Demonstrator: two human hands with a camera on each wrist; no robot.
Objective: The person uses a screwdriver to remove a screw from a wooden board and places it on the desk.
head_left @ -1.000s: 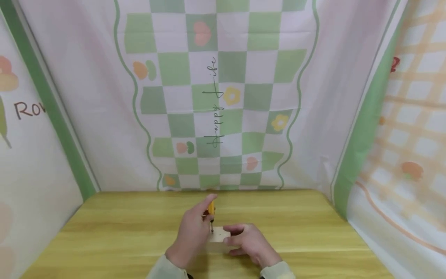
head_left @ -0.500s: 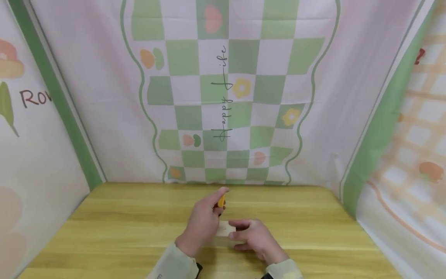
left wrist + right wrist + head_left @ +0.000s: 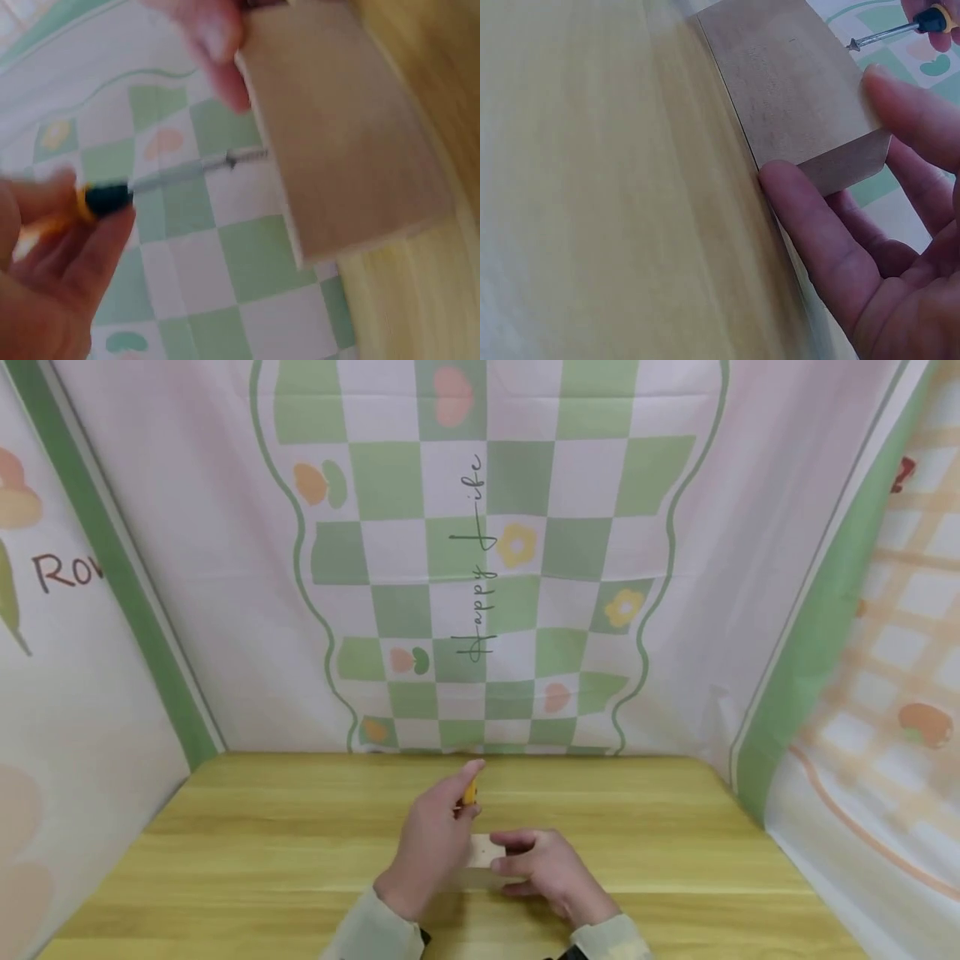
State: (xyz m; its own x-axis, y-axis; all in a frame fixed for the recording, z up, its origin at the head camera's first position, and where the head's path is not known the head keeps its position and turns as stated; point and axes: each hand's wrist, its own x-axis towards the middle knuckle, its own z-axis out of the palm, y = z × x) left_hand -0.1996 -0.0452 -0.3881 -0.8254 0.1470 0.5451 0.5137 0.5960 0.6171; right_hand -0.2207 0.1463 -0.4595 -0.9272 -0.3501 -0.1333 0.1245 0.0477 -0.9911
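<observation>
While the left hand (image 3: 431,841) pinches the screwdriver (image 3: 109,198), below that grip its shaft (image 3: 169,178) meets a screw (image 3: 247,157) on the wooden block (image 3: 345,135) the right hand (image 3: 551,870) holds.

In the head view the left hand (image 3: 430,838) hides the screwdriver's shaft (image 3: 171,178)

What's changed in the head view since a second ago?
The left hand shifted slightly toward the right hand, now hiding the shaft of the screwdriver and more of the wooden block. Framing shifted too. Nothing released: left hand holds the screwdriver, right hand the block.
</observation>
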